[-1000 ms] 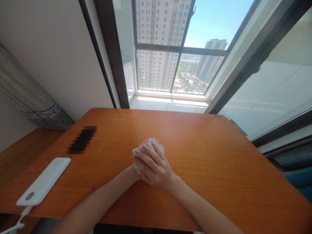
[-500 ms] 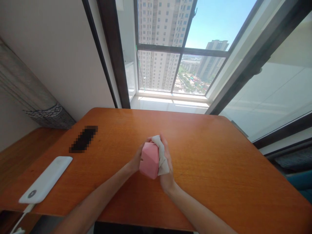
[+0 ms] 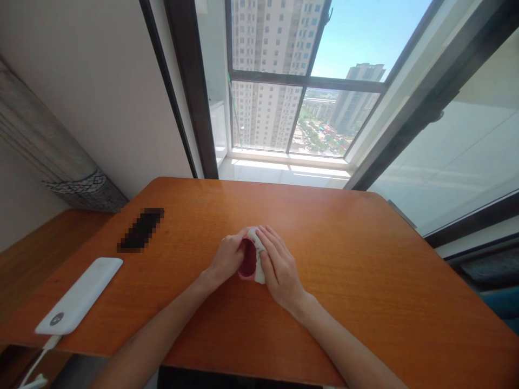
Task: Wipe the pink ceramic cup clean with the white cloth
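A pink faceted container [image 3: 247, 261], hollow like a cup, is held between my hands above the table, its dark opening turned toward me. My left hand [image 3: 229, 254] is closed around its left side, the thumb near the rim. A white cloth [image 3: 258, 256] lies against the container's right side. Flat over that cloth, my right hand [image 3: 279, 268] presses it onto the container, fingers together. The container's far side is hidden by the hands and cloth.
On the left of the wooden table [image 3: 357, 259] lies a white power bank [image 3: 79, 296] with a white cable [image 3: 38, 359] plugged in. Beyond it is a dark pixelated object [image 3: 140, 230]. A curtain [image 3: 87, 178] hangs at the left, and a window [image 3: 304, 81] stands past the far edge.
The container has been turned so its opening faces me instead of its closed pink faces. My right hand has come round over the cloth, showing its back.
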